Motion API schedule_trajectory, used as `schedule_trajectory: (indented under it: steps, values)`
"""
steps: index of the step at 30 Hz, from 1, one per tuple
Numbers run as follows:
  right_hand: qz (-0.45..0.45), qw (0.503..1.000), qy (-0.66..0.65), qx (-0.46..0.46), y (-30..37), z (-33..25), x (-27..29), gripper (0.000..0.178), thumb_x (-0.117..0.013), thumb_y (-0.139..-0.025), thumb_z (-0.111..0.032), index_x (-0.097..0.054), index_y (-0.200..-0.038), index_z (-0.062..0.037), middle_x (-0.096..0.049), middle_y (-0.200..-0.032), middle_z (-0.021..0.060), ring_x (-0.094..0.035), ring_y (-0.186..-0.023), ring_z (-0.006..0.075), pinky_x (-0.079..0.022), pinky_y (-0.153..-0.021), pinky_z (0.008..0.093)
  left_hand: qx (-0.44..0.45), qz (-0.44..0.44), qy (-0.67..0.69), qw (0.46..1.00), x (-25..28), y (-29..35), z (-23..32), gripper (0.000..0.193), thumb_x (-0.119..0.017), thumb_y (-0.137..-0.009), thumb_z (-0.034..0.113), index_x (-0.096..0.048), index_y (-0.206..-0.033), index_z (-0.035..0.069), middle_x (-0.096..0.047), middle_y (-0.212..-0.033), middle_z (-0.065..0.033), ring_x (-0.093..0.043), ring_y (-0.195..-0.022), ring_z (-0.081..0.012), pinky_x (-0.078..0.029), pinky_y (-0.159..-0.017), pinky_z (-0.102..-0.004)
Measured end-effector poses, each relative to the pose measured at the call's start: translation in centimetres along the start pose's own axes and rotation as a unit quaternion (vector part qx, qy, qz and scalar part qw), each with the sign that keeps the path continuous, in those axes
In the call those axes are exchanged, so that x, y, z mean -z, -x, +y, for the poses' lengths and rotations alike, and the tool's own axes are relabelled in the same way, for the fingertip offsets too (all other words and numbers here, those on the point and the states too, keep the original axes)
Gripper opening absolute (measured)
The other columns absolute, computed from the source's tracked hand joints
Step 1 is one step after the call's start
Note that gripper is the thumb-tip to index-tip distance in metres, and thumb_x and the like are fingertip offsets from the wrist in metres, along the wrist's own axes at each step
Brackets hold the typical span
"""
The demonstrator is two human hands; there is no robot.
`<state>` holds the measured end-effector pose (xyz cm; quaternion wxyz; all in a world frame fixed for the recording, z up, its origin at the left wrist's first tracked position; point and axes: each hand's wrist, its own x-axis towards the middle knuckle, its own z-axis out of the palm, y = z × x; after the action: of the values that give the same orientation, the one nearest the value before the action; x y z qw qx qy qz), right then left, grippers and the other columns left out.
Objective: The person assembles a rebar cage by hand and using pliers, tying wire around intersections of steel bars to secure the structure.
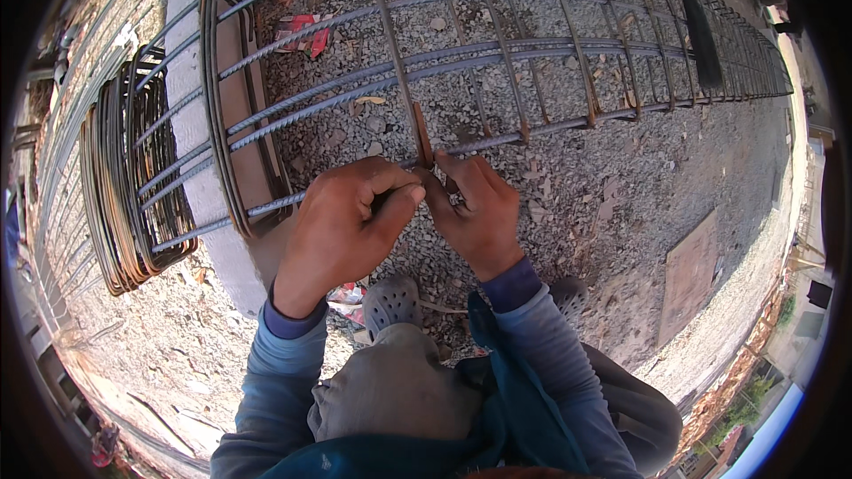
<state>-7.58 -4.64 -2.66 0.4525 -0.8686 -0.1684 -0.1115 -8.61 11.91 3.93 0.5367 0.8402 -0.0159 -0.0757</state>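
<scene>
A long cage of ribbed steel rebar with square stirrups runs from the left to the far right. My left hand [342, 222] and my right hand [479, 217] meet at its nearest bar [559, 128], just below a stirrup [388, 27]. Rusty hooked stirrup ends [422, 135] stick up there. Thumb and fingers of my left hand are pinched together beside the bar. My right hand's fingertips are closed at the same corner, touching or almost touching the left ones. Whatever sits between the fingertips is too small and hidden to make out.
At the left, a concrete block [189, 80] lies under the bars, with a bundle of loose stirrups [133, 186] hung beyond it. A dark upright bar [697, 27] crosses the cage's far right. A flat board [689, 277] lies on the gravel; my grey clog [391, 303] stands below my hands.
</scene>
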Motion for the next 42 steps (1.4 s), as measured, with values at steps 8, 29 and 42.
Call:
schedule_trajectory:
  steps: [8, 29, 42]
  values:
    - [-0.003, 1.0, 0.0, -0.005, 0.2, -0.3, -0.2, 0.02, -0.075, -0.077, -0.002, -0.064, -0.094, -0.0002, -0.061, -0.071, 0.0095, -0.061, -0.058, 0.0175, -0.047, -0.05, 0.0286, -0.055, 0.05, -0.194, 0.978, 1.0, -2.5, -2.1, 0.008, -0.065, -0.079, 0.006, -0.065, -0.084, 0.0, -0.061, -0.077, -0.0171, -0.061, -0.075, -0.0353, -0.046, -0.065, -0.0394]
    - [0.018, 0.997, -0.046, -0.055, -0.1, -1.0, -0.3, 0.012, -0.068, -0.08, -0.001, -0.058, -0.084, -0.0032, -0.058, -0.067, 0.0105, -0.059, -0.054, 0.0257, -0.044, -0.048, 0.034, 0.123, -0.144, -0.178, 0.966, 0.7, -4.9, 0.0, 0.04, -0.057, -0.087, 0.04, -0.067, -0.074, 0.003, -0.062, -0.068, -0.0195, -0.061, -0.07, -0.0402, -0.048, -0.067, -0.0477]
    - [0.022, 1.0, 0.02, 0.002, -0.5, -1.1, 0.2, 0.016, -0.069, -0.077, -0.003, -0.057, -0.086, -0.0077, -0.06, -0.071, 0.0089, -0.06, -0.057, 0.0279, -0.047, -0.051, 0.0355, 0.082, -0.109, -0.226, 0.965, -0.2, -4.9, -1.2, 0.047, -0.055, -0.09, 0.042, -0.064, -0.073, 0.0, -0.057, -0.065, -0.0212, -0.058, -0.068, -0.0411, -0.044, -0.064, -0.0482]
